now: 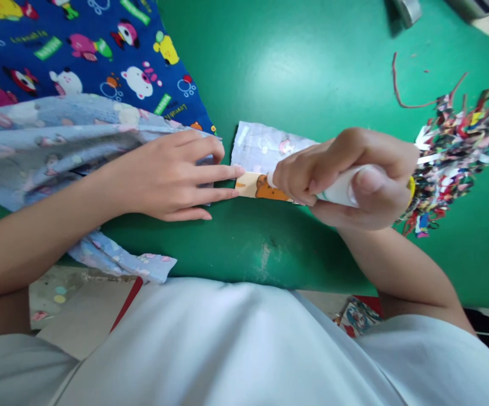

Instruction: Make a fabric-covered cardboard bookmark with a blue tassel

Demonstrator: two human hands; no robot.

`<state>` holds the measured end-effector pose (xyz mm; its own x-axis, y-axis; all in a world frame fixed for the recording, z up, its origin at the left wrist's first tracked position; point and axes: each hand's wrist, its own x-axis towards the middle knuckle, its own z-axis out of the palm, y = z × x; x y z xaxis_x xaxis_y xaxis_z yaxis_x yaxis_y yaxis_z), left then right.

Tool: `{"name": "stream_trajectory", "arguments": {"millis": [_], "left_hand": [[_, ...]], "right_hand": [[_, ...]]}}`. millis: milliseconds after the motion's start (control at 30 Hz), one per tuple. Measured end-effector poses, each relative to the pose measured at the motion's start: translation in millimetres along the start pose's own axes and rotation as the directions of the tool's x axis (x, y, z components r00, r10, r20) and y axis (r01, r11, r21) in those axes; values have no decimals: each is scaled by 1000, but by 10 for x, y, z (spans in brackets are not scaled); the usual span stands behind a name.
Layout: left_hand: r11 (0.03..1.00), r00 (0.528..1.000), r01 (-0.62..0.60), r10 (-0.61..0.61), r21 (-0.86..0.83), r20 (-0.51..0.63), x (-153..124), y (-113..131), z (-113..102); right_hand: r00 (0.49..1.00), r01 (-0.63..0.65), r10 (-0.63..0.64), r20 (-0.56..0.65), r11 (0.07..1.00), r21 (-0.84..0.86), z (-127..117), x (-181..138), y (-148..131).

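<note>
My right hand [346, 175] is wrapped around a white squeeze bottle [340, 186], probably of glue, tilted with its tip down to the left. That tip meets a cream strip with an orange cartoon figure [265, 187]. The strip lies along the near edge of a small pale blue printed fabric piece [259, 148]. My left hand [172, 175] rests flat with fingers spread, two fingertips on the strip's left end. Under and behind my left wrist spreads a larger pale blue printed cloth [79, 121]. My right hand hides the strip's right end.
Dark blue cartoon-print fabric [100, 62] covers the back left of the green table [295, 62]. A bundle of multicoloured shreds [451, 163] with a reddish string lies at the right. A grey metal object [408, 11] sits at the far edge. One cloth tail [155, 266] reaches the table's front edge.
</note>
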<state>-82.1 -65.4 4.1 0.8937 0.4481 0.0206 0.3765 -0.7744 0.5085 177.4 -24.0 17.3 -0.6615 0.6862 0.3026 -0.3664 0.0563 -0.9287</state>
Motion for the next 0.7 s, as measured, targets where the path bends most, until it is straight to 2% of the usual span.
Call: {"name": "stream_trajectory", "arguments": {"millis": [500,700], "left_hand": [[991,999,-41,41,125,7,-12,3,18],[990,999,-40,43,138,-17,-23,-1,38]], "right_hand": [[997,-14,8,-82,998,-62,-322,-393,-170],[995,28,-37,-94,995,-99,-272,-404,-131]]}}
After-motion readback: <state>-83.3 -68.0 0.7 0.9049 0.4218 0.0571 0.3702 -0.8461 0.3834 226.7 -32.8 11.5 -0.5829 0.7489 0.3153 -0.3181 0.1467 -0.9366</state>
